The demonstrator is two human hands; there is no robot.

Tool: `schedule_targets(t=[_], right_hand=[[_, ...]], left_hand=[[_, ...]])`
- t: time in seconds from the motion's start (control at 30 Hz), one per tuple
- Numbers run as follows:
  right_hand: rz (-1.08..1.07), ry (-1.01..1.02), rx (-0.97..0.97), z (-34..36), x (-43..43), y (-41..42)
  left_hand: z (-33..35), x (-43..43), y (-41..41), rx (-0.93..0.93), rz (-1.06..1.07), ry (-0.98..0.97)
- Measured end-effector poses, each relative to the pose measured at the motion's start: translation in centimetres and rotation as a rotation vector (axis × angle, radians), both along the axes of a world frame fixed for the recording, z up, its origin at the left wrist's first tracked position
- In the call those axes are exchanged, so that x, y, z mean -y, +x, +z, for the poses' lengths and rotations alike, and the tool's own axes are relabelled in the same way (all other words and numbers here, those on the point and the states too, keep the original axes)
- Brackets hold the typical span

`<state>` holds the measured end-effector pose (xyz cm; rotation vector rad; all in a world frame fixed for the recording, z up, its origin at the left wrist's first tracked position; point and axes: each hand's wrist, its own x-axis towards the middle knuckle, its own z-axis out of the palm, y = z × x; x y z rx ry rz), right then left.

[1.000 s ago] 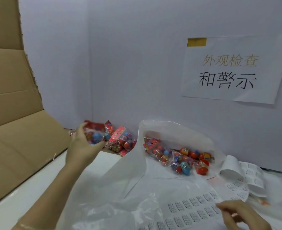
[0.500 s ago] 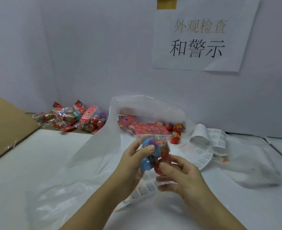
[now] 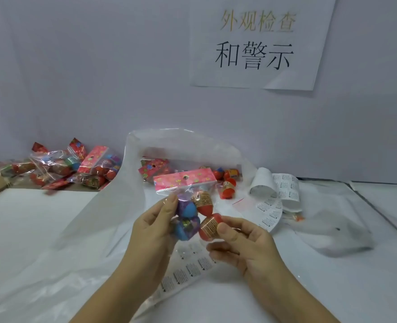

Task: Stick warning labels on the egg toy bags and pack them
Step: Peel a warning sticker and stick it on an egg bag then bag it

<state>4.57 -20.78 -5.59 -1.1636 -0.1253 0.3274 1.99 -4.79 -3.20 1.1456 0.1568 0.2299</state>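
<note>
Since a second ago your left hand [image 3: 153,231] has come away from the pile [image 3: 60,166] at the far left with one egg toy bag [image 3: 189,209], and your right hand [image 3: 246,241] has left the labels to meet it. The bag now sits with its pink header card [image 3: 183,181] standing up on the far side. Both hands are clamped on it, holding it above the middle of the bench [image 3: 29,217]. Your left fingers and thumb pinch the side with the blue and purple eggs, while your right thumb presses the lower red egg with the fingers curled beneath. No label shows on the face turned to you, so this reads as the look-over step, with sticking not yet begun. Next you'll likely need one hand free — keep the left on the bag and send the right to the strip of warning labels [image 3: 270,213], which runs under your hands and curls up at the right. Choose a flat patch of film, not a bulge over an egg. Packing comes after — the big clear bag [image 3: 113,206] lies open just beyond, with other bags inside.
</note>
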Motion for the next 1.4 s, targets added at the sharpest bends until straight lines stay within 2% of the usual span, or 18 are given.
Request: schedule_targets(t=[0.17, 0.27, 0.4, 0.5, 0.57, 0.7, 0.9, 1.07, 1.23, 1.3, 1.37, 1.4], right_hand=[[-0.047, 0.077, -0.030, -1.0, -0.6, 0.4], [-0.055, 0.111, -0.054, -1.3, -0.5, 0.5], [-0.121, -0.099, 0.042, -0.7, 0.0, 0.5], [-0.260, -0.137, 0.104, 0.2, 1.1, 1.3], [-0.266, -0.207, 0.138, 1.1, 2.3, 1.9], [0.002, -0.273, 0.196, 2.4, 3.2, 1.8], [-0.159, -0.249, 0.179, 2.3, 2.9, 1.6], [-0.165, -0.186, 0.154, 2.3, 3.1, 1.8], [-0.160, -0.181, 0.166, 2.9, 3.3, 1.5], [-0.262, -0.275, 0.241, 2.9, 3.1, 1.0], [-0.506, -0.544, 0.438, 2.6, 2.9, 0.5], [-0.584, -0.606, 0.497, 2.5, 2.7, 0.2]], left_hand=[[-1.2, 0.8, 0.3, -0.072, 0.042, -0.045], [-1.7, 1.3, 0.2, -0.079, 0.074, 0.002], [-1.6, 1.1, 0.0, -0.043, 0.161, 0.114], [-0.9, 0.9, -0.4, -0.008, 0.055, 0.188], [-0.6, 1.2, -0.7, -0.009, -0.055, 0.226], [-0.8, 1.9, -1.3, -0.035, -0.076, 0.167], [-0.5, 2.3, -1.6, -0.111, -0.077, 0.052], [0.3, 2.6, -1.9, -0.114, -0.053, -0.027], [0.3, 2.5, -1.7, -0.077, -0.012, -0.004], [0.1, 2.7, -1.8, -0.047, 0.027, 0.018], [0.0, 2.5, -1.8, 0.046, 0.133, 0.084], [0.1, 2.3, -1.9, 0.116, 0.204, 0.134]])
